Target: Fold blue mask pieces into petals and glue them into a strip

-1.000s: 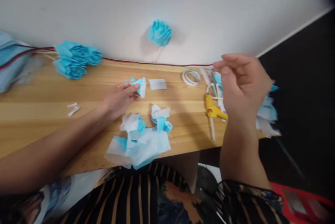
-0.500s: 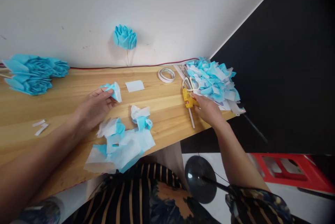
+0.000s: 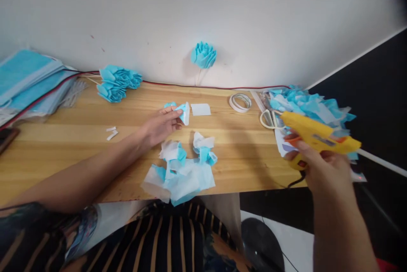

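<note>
A yellow hot glue gun (image 3: 313, 132) is raised above the table's right end, with my right hand (image 3: 327, 166) closed around its handle. A white glue stick (image 3: 381, 162) juts from its back, and its nozzle points left. My left hand (image 3: 163, 126) pinches a small folded blue-and-white fabric piece (image 3: 183, 113) over the middle of the table. Just right of it lies a white rectangular piece (image 3: 201, 109). Nearer the front edge are crumpled blue and white fabric scraps (image 3: 190, 179).
White-handled scissors (image 3: 270, 119) and a tape roll (image 3: 240, 102) lie by a heap of blue-white pieces (image 3: 324, 106). Blue fabric flowers (image 3: 116, 83) rest at back left; one flower (image 3: 204, 55) stands against the wall. Stacked face masks (image 3: 32, 81) and a phone (image 3: 6, 138) are far left.
My right hand has lifted the glue gun off the table and turned its nozzle leftward. My left hand still pinches the folded piece. The view has swung left, bringing in the masks and phone.
</note>
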